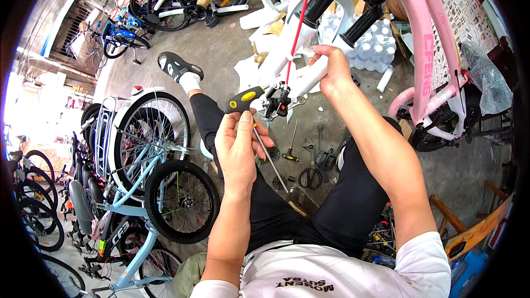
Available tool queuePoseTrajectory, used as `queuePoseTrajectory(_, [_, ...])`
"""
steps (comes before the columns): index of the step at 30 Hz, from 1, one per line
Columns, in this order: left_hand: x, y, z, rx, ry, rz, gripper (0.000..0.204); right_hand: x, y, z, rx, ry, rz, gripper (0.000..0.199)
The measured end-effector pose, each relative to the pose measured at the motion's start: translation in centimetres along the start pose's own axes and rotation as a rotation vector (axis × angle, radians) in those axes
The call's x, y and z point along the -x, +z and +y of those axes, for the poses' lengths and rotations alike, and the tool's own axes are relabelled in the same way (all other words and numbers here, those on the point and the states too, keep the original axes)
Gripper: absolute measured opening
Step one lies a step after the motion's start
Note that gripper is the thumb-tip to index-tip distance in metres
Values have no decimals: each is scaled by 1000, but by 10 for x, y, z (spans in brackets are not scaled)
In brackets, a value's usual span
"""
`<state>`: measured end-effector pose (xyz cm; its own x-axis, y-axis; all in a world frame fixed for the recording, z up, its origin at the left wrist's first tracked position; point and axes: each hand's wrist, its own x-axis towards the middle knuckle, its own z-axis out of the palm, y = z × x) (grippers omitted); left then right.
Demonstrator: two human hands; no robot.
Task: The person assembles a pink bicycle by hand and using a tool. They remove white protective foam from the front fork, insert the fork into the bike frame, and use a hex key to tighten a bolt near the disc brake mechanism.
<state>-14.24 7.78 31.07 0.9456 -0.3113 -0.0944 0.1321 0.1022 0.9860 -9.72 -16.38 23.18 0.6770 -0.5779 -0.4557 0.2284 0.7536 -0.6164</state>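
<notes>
My left hand (240,138) is closed at a black and yellow T-handle wrench (245,100), thumb and fingertips at its underside. The wrench's far end meets a black brake caliper (277,102) with a red cable (298,30) running up from it. A thin metal rod (270,157) slants down from beside those fingers; I cannot tell whether they hold it. My right hand (335,69) is wrapped round a white fork leg (310,77) next to the caliper. The fork belongs to a pink bicycle frame (422,38) with black parts at its head.
On the floor between my legs lie scissors (310,177), another T-handle tool (290,155), and an adjustable wrench (308,144). A light blue bicycle (127,204) and a loose wheel (182,201) stand at left. Wrapped bottles (372,47) sit beyond the fork.
</notes>
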Motion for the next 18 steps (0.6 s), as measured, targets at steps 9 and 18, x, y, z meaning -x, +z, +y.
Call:
queuePoseTrajectory(9, [-2,4,8,6,-42,-22,23,1,3,2,-6,3,19,14])
queuePoseTrajectory(18, [-7,6,32,56,-212,-70,29,1,3,1,1,-3,3,12])
